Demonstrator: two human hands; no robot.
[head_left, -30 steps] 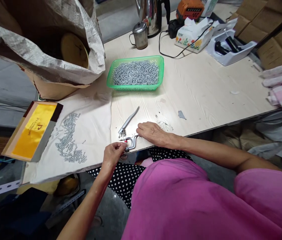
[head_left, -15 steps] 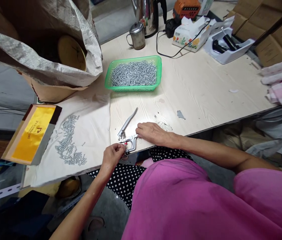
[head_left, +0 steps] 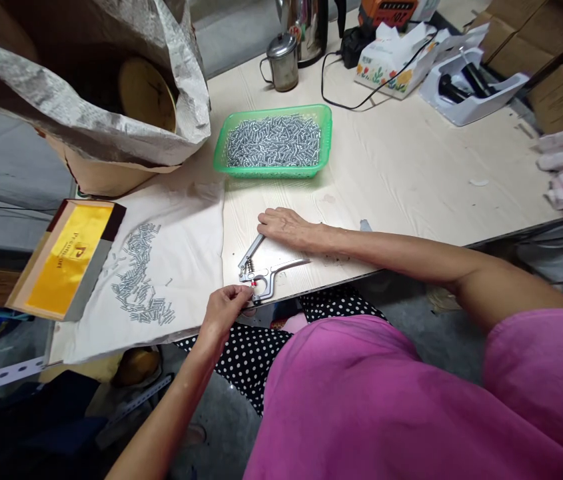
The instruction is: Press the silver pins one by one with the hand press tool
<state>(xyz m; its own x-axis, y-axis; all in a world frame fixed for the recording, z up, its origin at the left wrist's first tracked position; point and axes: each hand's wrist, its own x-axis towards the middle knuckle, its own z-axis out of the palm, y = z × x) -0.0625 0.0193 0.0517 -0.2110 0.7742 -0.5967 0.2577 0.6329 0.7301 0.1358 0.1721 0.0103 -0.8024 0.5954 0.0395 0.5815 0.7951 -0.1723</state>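
A pair of silver snap-fastener pliers [head_left: 267, 281] with a spring and a small red part lies near the table's front edge, its handles spread apart. My right hand [head_left: 287, 227] is closed over the end of the upper handle, palm down. At the jaws, beside the red part, my left hand [head_left: 224, 308] is pinched; what its fingertips hold is too small to make out. Left of it, a loose heap of small metal pieces [head_left: 138, 280] lies on a white cloth [head_left: 196, 267].
Behind the pliers stands a green basket [head_left: 274, 173] full of small metal pieces. A yellow-lidded box [head_left: 66, 260] and a large open sack [head_left: 191, 113] are at left. Further back are a metal cup [head_left: 282, 65], a kettle [head_left: 311, 33], a tissue box [head_left: 386, 70] and a white tray [head_left: 461, 110].
My right hand has moved up and slightly left from the lower handle to the upper one. My left hand stays pinched at the jaws. The view has shifted slightly.
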